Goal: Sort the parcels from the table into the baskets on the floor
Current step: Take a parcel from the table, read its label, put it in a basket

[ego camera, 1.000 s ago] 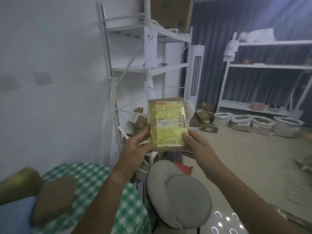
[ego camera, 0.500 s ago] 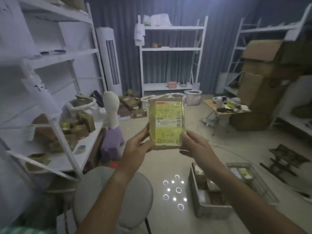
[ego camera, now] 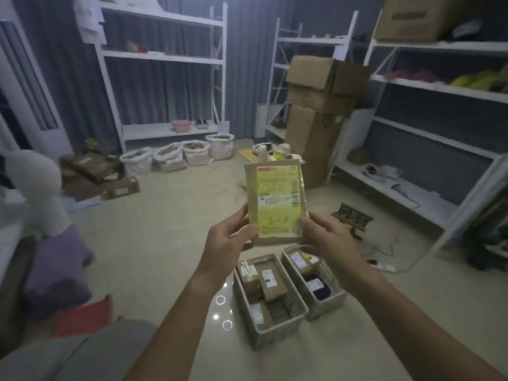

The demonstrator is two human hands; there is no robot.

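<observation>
The parcel (ego camera: 276,204) is brown with a yellow label. The baskets (ego camera: 277,329) are grey. The shelves (ego camera: 165,55) are white, the curtain (ego camera: 68,78) grey-blue.

Dim room, soft blur, wide-angle edge distortion.

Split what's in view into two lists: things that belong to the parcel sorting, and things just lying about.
Belongs to the job:
- parcel with yellow label, held upright by left hand and right hand
- left basket on the floor, holding parcels
- right basket beside it, holding parcels

Just lying about:
- stacked cardboard boxes
- white sacks by the shelving
- pink tub on a shelf
- power strip on the floor
</observation>
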